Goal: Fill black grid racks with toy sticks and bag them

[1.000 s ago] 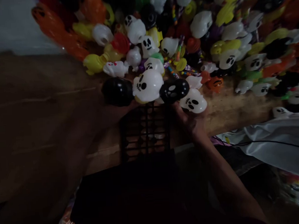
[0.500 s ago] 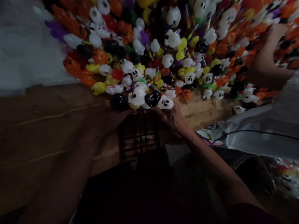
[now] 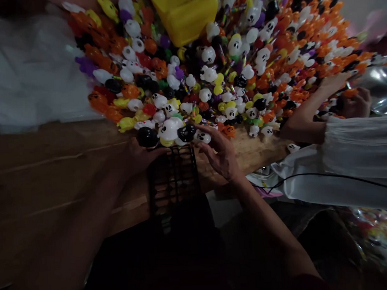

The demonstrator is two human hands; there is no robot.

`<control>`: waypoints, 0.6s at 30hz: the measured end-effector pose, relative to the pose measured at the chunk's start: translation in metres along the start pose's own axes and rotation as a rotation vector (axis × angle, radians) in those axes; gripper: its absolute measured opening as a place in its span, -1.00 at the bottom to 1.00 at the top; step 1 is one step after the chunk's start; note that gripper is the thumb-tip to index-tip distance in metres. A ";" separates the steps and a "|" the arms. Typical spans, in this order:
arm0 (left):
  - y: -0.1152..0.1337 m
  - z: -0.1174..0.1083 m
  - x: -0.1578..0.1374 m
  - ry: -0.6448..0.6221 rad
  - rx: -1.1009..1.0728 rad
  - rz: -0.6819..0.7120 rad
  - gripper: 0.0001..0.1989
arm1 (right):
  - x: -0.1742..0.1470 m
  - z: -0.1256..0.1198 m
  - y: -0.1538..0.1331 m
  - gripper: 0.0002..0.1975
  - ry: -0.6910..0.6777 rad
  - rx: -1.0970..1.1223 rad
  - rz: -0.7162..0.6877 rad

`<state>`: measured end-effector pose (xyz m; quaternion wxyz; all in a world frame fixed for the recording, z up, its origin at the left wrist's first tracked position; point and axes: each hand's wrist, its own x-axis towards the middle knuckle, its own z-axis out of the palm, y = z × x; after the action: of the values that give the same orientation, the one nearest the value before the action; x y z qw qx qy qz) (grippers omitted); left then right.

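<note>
A tight row of toy heads sits at the far end of a dark slotted rack [image 3: 174, 175]. In it are a black toy head [image 3: 147, 137], a white toy with black eyes [image 3: 168, 131], a black skull toy [image 3: 186, 132] and a white skull toy [image 3: 202, 137]. My left hand [image 3: 138, 156] is closed against the row's left end, its thumb stretched along the front beneath the black head; its other fingers are mostly hidden. My right hand [image 3: 221, 152] holds the white skull toy at the right end, index finger above and thumb below.
A large heap of small toys [image 3: 209, 73] covers the wooden table [image 3: 53, 159]. Within it stands a yellow bin [image 3: 191, 17]. White plastic bags [image 3: 27, 79] lie at left. Another person's arm [image 3: 310, 105] reaches in from the right. A black cable [image 3: 326, 174] crosses white cloth.
My right hand has shifted from below the row's right end to around the white skull toy, its fingers more spread. The view has turned, showing more of the yellow bin and the other person's hands.
</note>
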<state>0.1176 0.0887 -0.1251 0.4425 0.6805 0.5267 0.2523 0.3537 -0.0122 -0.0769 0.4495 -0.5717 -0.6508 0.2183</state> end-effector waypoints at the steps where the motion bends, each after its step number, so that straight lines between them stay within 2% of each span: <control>1: -0.001 0.001 0.000 0.006 -0.013 -0.011 -0.59 | 0.004 -0.002 -0.001 -0.60 -0.019 -0.012 -0.011; 5: 0.000 0.002 -0.001 0.093 -0.040 -0.133 -0.53 | 0.024 -0.014 -0.001 -0.55 -0.120 -0.065 -0.051; 8: 0.009 0.002 -0.003 0.106 -0.057 -0.173 -0.51 | 0.042 -0.027 -0.002 -0.50 -0.250 -0.088 -0.085; 11: 0.019 0.000 -0.004 0.069 -0.089 -0.263 -0.49 | 0.061 -0.039 -0.004 -0.46 -0.397 -0.127 -0.049; 14: 0.023 -0.002 -0.005 -0.028 -0.108 -0.205 -0.55 | 0.076 -0.047 -0.008 -0.47 -0.515 -0.130 -0.035; 18: 0.019 -0.004 -0.004 -0.017 -0.069 -0.101 -0.58 | 0.077 -0.050 -0.011 -0.56 -0.557 -0.101 -0.017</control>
<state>0.1221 0.0852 -0.1063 0.4821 0.6397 0.5476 0.2419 0.3934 0.0457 -0.0173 0.2259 -0.5058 -0.7642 0.3304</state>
